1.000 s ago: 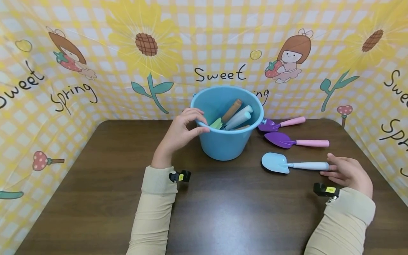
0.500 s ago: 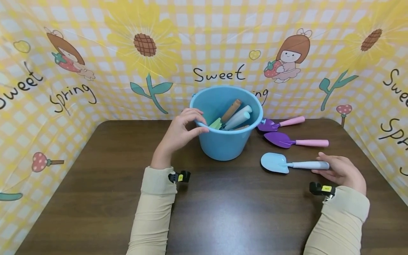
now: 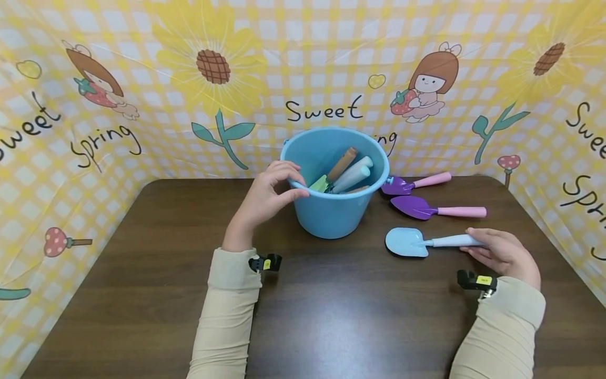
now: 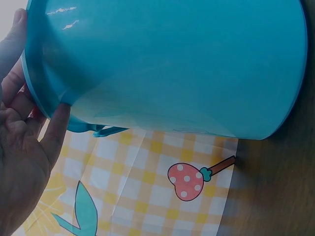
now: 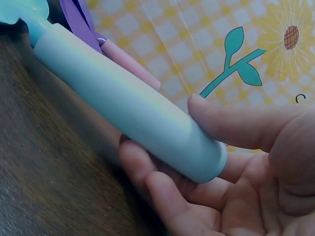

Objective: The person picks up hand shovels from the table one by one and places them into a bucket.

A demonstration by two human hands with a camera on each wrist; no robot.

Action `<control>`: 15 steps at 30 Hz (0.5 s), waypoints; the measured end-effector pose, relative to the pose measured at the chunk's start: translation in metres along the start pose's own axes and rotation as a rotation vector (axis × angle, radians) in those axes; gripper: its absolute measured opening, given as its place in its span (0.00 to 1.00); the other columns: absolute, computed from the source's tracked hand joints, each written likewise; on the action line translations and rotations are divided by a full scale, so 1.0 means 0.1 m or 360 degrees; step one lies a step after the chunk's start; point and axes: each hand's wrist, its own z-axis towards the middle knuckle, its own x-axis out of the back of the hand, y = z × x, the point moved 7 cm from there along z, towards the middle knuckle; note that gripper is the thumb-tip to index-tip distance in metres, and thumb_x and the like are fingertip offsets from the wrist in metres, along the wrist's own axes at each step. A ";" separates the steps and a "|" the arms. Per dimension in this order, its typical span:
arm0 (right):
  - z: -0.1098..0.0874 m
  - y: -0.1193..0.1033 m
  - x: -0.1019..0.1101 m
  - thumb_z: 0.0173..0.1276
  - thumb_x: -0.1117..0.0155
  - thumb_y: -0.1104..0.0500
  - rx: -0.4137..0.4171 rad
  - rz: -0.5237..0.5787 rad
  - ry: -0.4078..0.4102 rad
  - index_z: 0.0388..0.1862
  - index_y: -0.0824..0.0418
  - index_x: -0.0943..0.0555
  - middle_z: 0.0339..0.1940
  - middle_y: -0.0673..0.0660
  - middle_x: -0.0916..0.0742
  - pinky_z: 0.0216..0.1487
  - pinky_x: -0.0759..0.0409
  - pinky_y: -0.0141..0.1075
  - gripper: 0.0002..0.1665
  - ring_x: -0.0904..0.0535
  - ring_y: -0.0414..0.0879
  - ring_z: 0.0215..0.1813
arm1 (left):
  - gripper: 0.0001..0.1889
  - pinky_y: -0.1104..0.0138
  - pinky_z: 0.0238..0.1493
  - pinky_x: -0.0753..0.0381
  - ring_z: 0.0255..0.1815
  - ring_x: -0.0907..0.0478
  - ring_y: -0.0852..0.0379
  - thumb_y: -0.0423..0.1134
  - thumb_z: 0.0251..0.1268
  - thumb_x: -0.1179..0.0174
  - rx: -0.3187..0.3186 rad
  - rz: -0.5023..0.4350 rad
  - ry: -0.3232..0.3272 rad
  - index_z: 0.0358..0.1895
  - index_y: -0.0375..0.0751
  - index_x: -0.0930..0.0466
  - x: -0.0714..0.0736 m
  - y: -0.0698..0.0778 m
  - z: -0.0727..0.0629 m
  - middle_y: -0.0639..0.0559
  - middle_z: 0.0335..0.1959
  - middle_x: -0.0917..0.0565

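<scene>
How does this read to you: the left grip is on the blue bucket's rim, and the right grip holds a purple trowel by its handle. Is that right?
Not quite: the right grip holds the light blue trowel by its handle, not a purple one; the right wrist view shows it. The left grip is on the blue bucket's rim, as you said.

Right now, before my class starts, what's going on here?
A person's left hand holds a blue bucket by the rim; inside are tools with brown or pale blue handles. Their right hand grips a light blue trowel near the end of its handle. Two purple trowels lie on the table beside the bucket.
</scene>
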 end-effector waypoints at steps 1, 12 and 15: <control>0.00 0.00 0.00 0.74 0.40 0.55 0.0002 0.0019 0.0013 0.35 0.50 0.20 0.33 0.44 0.14 0.43 0.16 0.28 0.06 0.15 0.35 0.37 | 0.06 0.54 0.66 0.30 0.61 0.28 0.51 0.32 0.55 0.27 0.0000 -0.0002 0.0001 0.34 0.37 0.15 0.00 0.00 0.00 0.40 0.46 0.16; 0.05 0.01 -0.05 0.74 0.42 0.61 0.0048 0.0845 -0.0034 0.31 0.60 0.12 0.35 0.53 0.09 0.42 0.13 0.39 0.14 0.12 0.44 0.40 | 0.06 0.54 0.66 0.30 0.61 0.29 0.52 0.33 0.56 0.27 -0.0006 0.0014 0.0002 0.34 0.38 0.15 0.00 0.02 -0.01 0.44 0.45 0.15; 0.07 0.01 -0.08 0.76 0.46 0.60 0.0067 0.1006 -0.0128 0.34 0.62 0.12 0.36 0.58 0.09 0.43 0.13 0.42 0.16 0.11 0.48 0.42 | 0.06 0.53 0.66 0.30 0.61 0.28 0.51 0.33 0.55 0.27 -0.0011 0.0016 0.0000 0.34 0.38 0.15 0.00 0.02 0.00 0.43 0.45 0.15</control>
